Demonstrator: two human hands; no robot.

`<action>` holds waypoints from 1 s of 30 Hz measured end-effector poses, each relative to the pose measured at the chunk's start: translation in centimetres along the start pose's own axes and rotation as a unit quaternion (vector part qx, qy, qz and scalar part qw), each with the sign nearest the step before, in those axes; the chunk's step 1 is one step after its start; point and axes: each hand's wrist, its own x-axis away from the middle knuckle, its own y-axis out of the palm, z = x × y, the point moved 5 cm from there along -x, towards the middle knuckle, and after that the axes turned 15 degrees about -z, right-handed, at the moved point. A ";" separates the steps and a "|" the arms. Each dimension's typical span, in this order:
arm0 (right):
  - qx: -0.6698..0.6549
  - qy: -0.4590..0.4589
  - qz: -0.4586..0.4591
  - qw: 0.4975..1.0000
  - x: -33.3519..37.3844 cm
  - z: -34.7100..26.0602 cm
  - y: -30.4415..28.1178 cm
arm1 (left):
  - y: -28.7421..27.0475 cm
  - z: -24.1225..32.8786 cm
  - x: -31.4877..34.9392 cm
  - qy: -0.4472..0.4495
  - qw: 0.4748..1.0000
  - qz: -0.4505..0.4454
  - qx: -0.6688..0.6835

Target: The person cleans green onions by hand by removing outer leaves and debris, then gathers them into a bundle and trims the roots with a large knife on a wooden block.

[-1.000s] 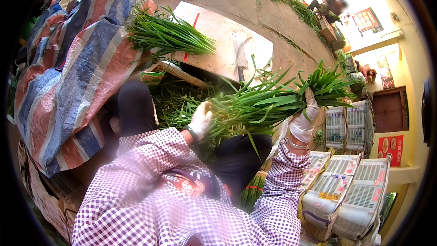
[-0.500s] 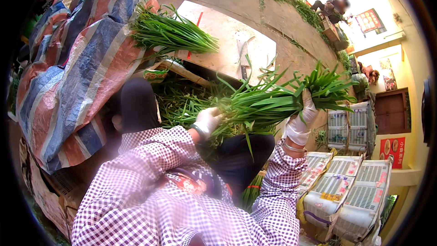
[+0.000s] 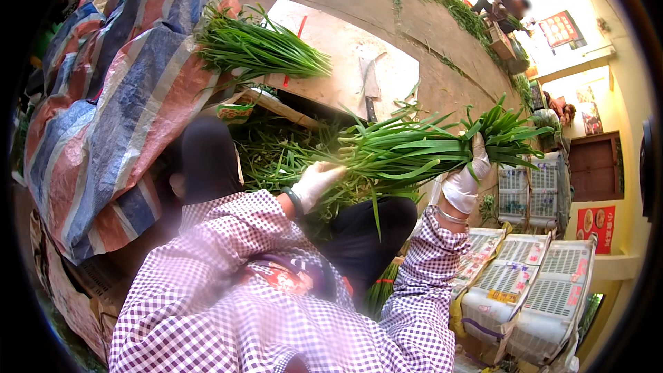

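Note:
A long bunch of garlic chives [image 3: 414, 148] lies sideways in front of me, its leafy ends to the right. My right hand [image 3: 469, 178], in a white glove, is wrapped around the leafy part and holds the bunch up. My left hand [image 3: 318, 184], also gloved, is at the pale stem ends, its fingers together in a pinch on the lower stems. Below and behind the stems is a heap of loose leaves [image 3: 276, 155]. A second bunch of chives [image 3: 266, 48] rests on the pale board [image 3: 338, 52], with a knife [image 3: 370, 90] nearby.
Striped plastic sheeting [image 3: 131, 117] covers a pile at the left. White slatted crates [image 3: 507, 276] stand at the lower right, with more crates [image 3: 532, 190] farther back. A tied green bunch [image 3: 382, 289] is beside my leg. Another person [image 3: 504, 14] sits far off at the upper right.
My right hand has shifted a little to the right and down with the bunch. My left hand has moved slightly right along the stem ends. The board and knife have not moved.

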 end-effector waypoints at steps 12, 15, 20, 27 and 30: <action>0.002 -0.017 0.026 1.000 -0.5 0.7 -1.7 | -2.8 -2.3 -0.2 0.017 0.992 0.097 0.083; 0.012 -0.036 0.056 0.998 -0.8 0.3 -2.2 | -6.5 -3.5 0.3 -0.036 0.988 0.146 0.013; -0.028 -0.006 0.007 1.000 -0.3 0.1 -2.6 | -2.7 -0.8 0.9 -0.001 1.000 -0.011 -0.026; -0.131 -0.072 -0.138 0.979 0.1 -0.4 -1.5 | 1.7 1.1 0.9 -0.063 0.983 -0.149 0.090; -0.115 -0.084 -0.161 0.977 0.1 -0.5 -1.1 | 1.7 0.8 0.4 -0.009 0.975 -0.165 0.147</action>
